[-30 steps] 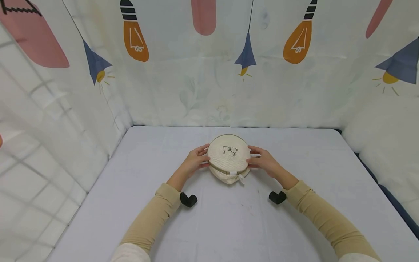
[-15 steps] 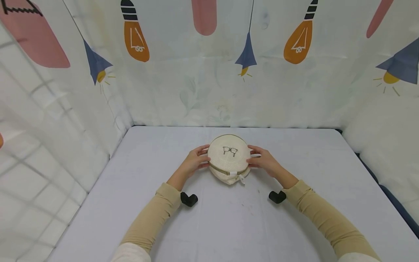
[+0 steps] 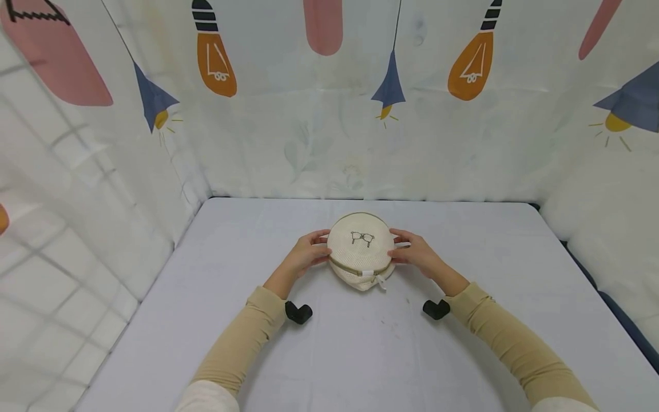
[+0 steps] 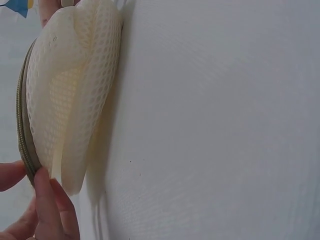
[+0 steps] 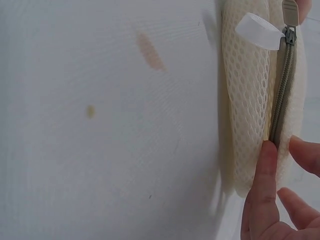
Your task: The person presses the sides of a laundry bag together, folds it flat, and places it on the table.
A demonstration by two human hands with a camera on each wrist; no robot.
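Note:
A round cream mesh laundry bag [image 3: 360, 243] with a drawing of glasses on its top sits towards the back of the table. My left hand [image 3: 308, 250] pinches its left edge; in the left wrist view, the thumb and fingers [image 4: 46, 195] meet at the olive zipper band [image 4: 26, 115]. On the opposite edge, my right hand [image 3: 414, 252] grips the bag between thumb and fingers [image 5: 265, 175], close by the zipper [image 5: 282, 90]. A zipper pull [image 5: 290, 12] and a white loop tab [image 5: 257, 31] show at the bag's front. The mesh underside sags in soft folds.
The table [image 3: 360, 355] wears a pale cloth with a few small stains. Patterned curtains [image 3: 329, 143] stand along its back and sides. Black devices [image 3: 298, 313] are worn at both wrists, by the tan sleeves [image 3: 242, 332].

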